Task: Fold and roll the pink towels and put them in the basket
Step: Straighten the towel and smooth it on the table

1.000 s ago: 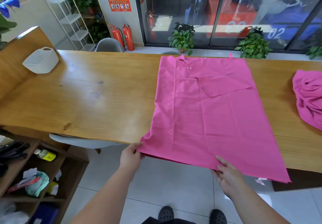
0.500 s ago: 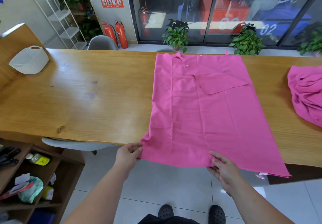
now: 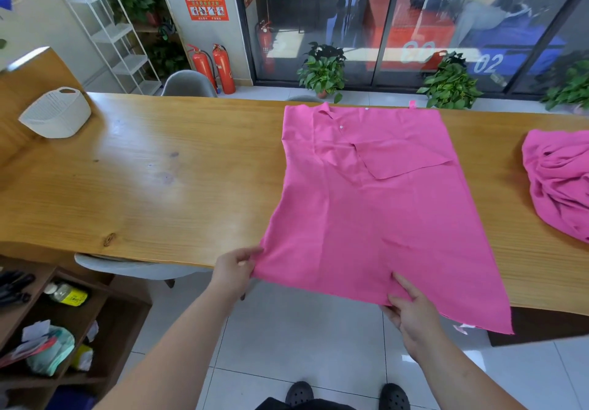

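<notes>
A large pink towel [image 3: 376, 205] lies spread flat across the wooden table [image 3: 153, 186], its near edge hanging over the table's front. My left hand [image 3: 234, 271] pinches the towel's near left corner. My right hand [image 3: 411, 311] pinches the near edge at about its middle, thumb on top. The near right corner droops free below the table edge. A second pink towel [image 3: 561, 183] lies crumpled on the table at the far right. The white plastic basket [image 3: 55, 113] stands tilted at the table's far left end.
A wooden shelf unit [image 3: 47, 330] with clutter stands below the table on the left. A grey chair [image 3: 134, 268] is tucked under the near edge. Potted plants, fire extinguishers and a white rack stand beyond the table.
Both hands have lifted the towel's near edge slightly and closed their pinch on it; the right thumb now lies on top of the cloth. The towel itself stays spread in place.
</notes>
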